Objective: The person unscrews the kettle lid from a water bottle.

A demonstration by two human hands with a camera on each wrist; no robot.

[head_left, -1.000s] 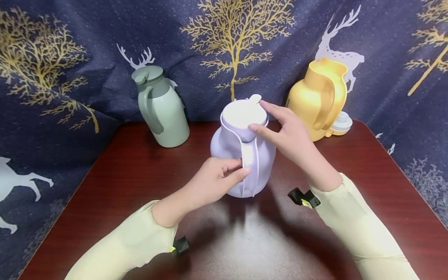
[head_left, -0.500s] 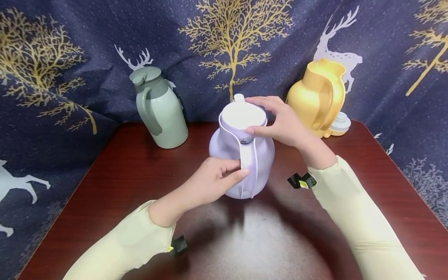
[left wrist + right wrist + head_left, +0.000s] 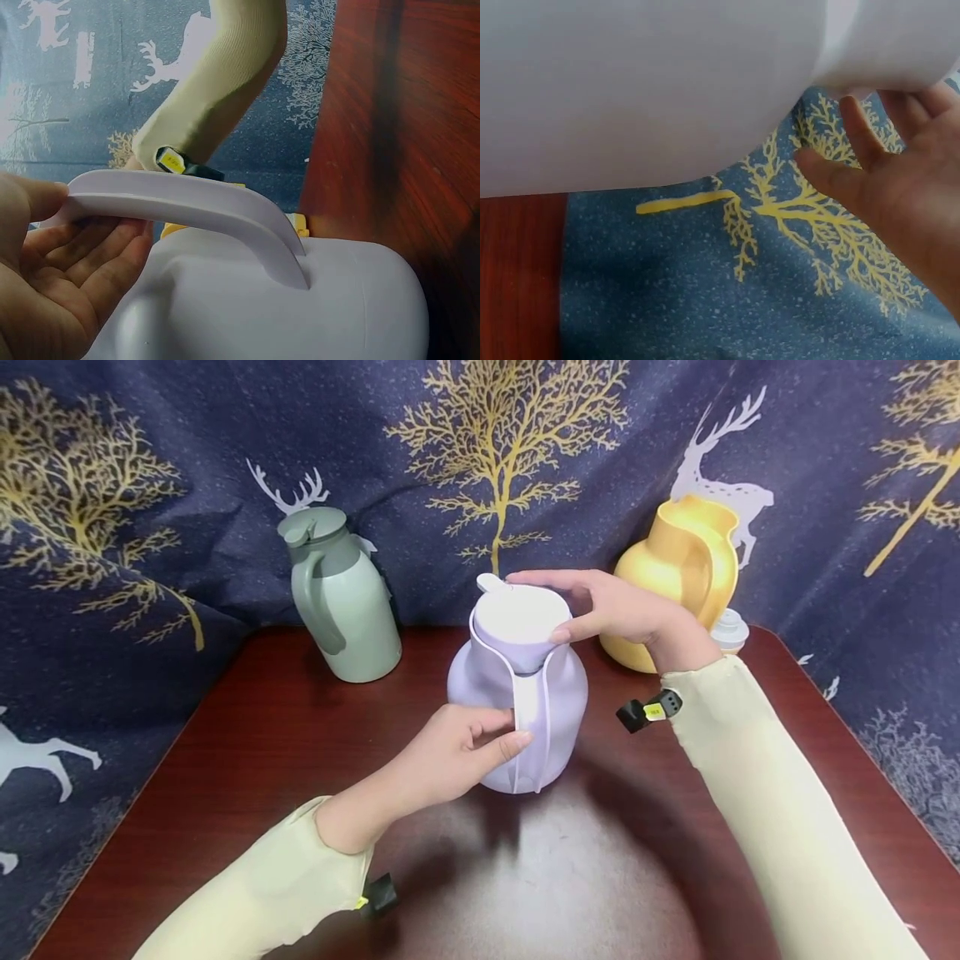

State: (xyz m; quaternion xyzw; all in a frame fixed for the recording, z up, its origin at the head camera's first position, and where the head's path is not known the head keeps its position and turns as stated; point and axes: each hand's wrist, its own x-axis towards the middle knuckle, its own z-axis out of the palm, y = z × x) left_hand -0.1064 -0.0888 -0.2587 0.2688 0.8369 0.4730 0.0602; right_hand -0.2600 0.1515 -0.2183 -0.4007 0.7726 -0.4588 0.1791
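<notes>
Lilac handle (image 3: 528,700) | left grip (image 3: 455,752) curled round it | right grip (image 3: 618,607) arched, holding lid (image 3: 519,617)

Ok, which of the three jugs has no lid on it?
The yellow jug, standing at the back right, is the one: it's open at the top, while the green jug and the lilac jug are both covered.

Lilac jug (image 3: 529,697) and green jug (image 3: 354,610) flank a passable gap.

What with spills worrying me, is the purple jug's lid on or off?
On: in the head view, the lid sits on the purple jug, within its rim. Locked or not: cannot tell.
</notes>
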